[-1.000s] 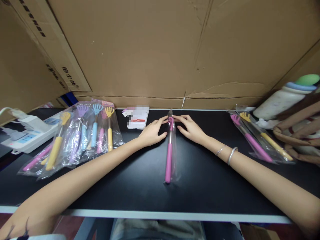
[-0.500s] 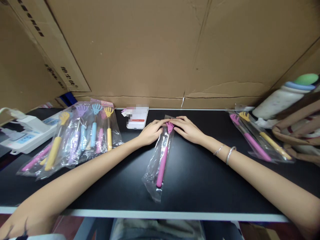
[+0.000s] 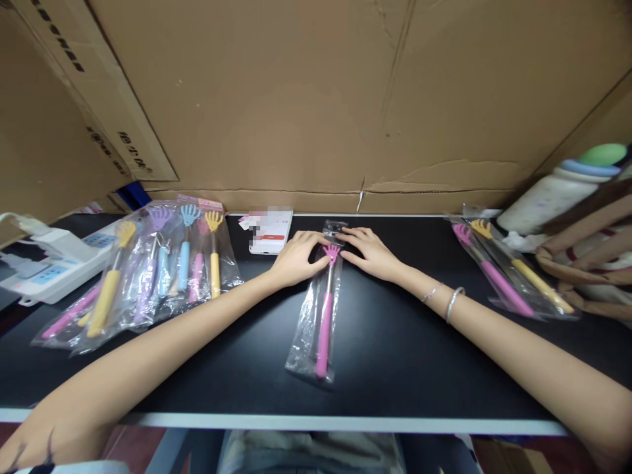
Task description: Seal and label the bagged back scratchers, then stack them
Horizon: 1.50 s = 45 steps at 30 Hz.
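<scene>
In the middle of the black table lies a pink back scratcher [image 3: 324, 329] in a clear plastic bag [image 3: 302, 352], its hand-shaped head pointing away from me. My left hand [image 3: 300, 258] rests at the left of that head, thumb and fingers apart, fingertips on the bag's upper end. Opposite it, my right hand [image 3: 371, 253] has its fingers stretched out, the tips touching the bag's top edge and the thumb beside the pink head. Neither hand is wrapped round the scratcher.
Several bagged back scratchers [image 3: 148, 276] lie at the left beside a white power strip [image 3: 49, 276]. A phone [image 3: 271, 240] is at the back. Two bagged scratchers [image 3: 511, 286], a bottle [image 3: 553, 194] and a brown bag [image 3: 582, 243] are at the right. Cardboard [image 3: 276, 105] walls the back.
My hands have drawn slightly apart, uncovering the bag's top end. The scratcher's handle end has swung a little to the right and lies straighter.
</scene>
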Motion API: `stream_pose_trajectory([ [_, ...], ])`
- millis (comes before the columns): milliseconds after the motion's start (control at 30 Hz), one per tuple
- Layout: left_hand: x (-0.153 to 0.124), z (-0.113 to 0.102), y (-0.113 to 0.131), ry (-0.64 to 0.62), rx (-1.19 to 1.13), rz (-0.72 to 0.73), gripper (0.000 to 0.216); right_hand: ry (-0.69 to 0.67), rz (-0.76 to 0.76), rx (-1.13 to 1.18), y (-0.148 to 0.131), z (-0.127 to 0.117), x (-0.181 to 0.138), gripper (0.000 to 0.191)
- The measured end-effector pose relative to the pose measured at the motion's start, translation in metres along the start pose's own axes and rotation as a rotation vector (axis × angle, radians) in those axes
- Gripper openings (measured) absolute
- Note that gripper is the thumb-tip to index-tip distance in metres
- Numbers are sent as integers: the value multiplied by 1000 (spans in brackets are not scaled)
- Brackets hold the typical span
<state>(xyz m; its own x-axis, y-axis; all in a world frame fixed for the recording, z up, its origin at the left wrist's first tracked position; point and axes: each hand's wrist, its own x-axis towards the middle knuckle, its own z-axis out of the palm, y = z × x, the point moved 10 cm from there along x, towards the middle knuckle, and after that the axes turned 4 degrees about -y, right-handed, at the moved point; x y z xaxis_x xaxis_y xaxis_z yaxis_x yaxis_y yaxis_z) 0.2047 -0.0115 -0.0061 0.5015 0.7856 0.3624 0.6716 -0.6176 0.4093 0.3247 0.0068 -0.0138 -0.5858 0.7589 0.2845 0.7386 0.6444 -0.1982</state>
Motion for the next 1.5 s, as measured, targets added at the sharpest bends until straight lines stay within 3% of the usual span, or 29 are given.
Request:
stream_pose_trajectory([
  [267, -1, 2, 8, -72, 18, 9, 35, 2, 56, 140, 17, 7, 3, 48],
  [800, -1, 4, 12, -91, 74, 24, 39, -54, 96, 73, 16, 8, 4, 54],
  [1500, -1, 3, 7, -88, 61, -12, 40, -59, 155, 51, 12, 1, 8, 45],
])
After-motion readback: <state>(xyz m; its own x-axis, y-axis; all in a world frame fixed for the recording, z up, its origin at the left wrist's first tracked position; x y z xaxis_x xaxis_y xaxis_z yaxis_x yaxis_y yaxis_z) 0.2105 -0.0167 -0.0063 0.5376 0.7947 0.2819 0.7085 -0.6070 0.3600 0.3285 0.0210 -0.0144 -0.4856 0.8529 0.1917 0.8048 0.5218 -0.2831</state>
